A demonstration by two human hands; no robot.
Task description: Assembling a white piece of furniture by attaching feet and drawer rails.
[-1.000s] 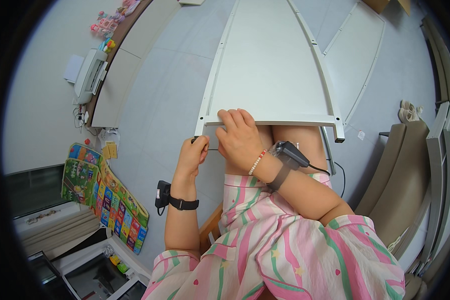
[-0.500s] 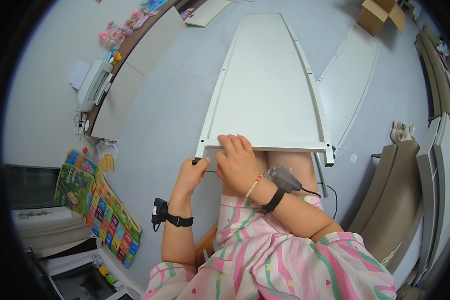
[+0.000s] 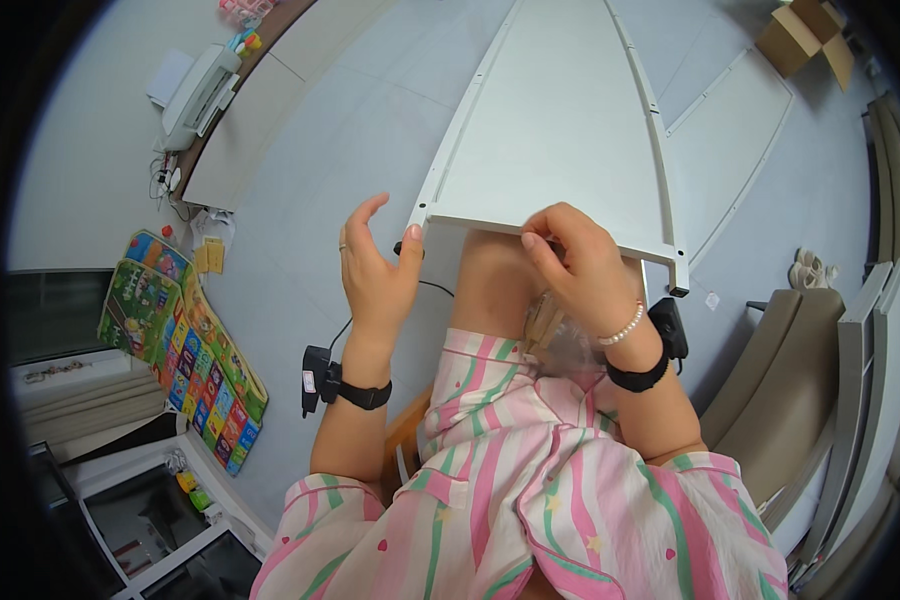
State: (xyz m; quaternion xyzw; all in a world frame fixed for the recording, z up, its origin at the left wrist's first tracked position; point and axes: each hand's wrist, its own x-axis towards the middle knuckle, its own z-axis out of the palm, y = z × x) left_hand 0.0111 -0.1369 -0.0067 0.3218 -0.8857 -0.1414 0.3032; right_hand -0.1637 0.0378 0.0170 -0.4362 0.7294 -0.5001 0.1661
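Head view: I see the long white panel (image 3: pixel 560 130) running from frame centre to the top, near edge over the knees; my left hand (image 3: pixel 375 275) sits centre-left, fingers spread apart, thumb by the panel's near-left corner beside a small dark tool tip (image 3: pixel 400 247), gripping nothing I can make out; my right hand (image 3: pixel 580 265) is curled, fingertips together on the near edge; colourful play mat (image 3: pixel 180 345) lower left.

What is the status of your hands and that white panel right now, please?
Left hand open, thumb at white panel's near corner. Right hand pinching at panel's near edge; contents hidden. Small clear bag on lap, nothing blocking.
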